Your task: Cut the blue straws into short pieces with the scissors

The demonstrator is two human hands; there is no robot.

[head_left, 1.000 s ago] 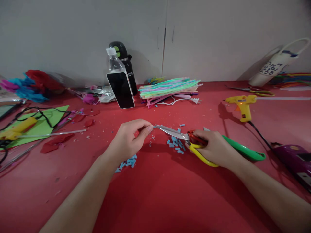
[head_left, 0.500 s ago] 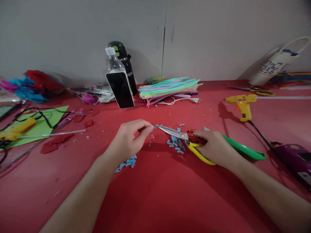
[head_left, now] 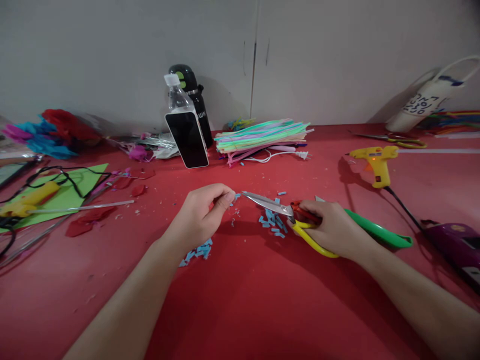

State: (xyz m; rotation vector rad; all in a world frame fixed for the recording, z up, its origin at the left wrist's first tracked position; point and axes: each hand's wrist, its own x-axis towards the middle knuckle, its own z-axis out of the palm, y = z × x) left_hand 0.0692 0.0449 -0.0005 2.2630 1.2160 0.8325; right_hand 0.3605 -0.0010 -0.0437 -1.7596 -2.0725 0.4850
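Observation:
My left hand point(head_left: 205, 212) is closed in a pinch, thumb against forefinger, on a small light-blue piece point(head_left: 237, 195). In my right hand point(head_left: 332, 227) is a pair of scissors point(head_left: 268, 202) with one red and one yellow handle loop. Their blades look nearly together, and the tips point at the left fingertips with a small gap between. Beneath the blades lies a loose pile of short blue pieces point(head_left: 273, 220). Another pile of blue bits point(head_left: 200, 251) shows beside my left wrist, which partly covers it.
A green-handled tool point(head_left: 378, 232) lies beside my right wrist. Farther right are a yellow glue gun point(head_left: 377, 162) and a purple device point(head_left: 455, 245). Behind stand a phone point(head_left: 188, 140) leaning on a bottle, and a bundle of pipe cleaners point(head_left: 262, 136). Green paper point(head_left: 84, 180) lies left.
The scissor tips have drawn slightly right, away from the left fingertips they were touching or nearly touching. My left hand keeps its pinch in nearly the same place.

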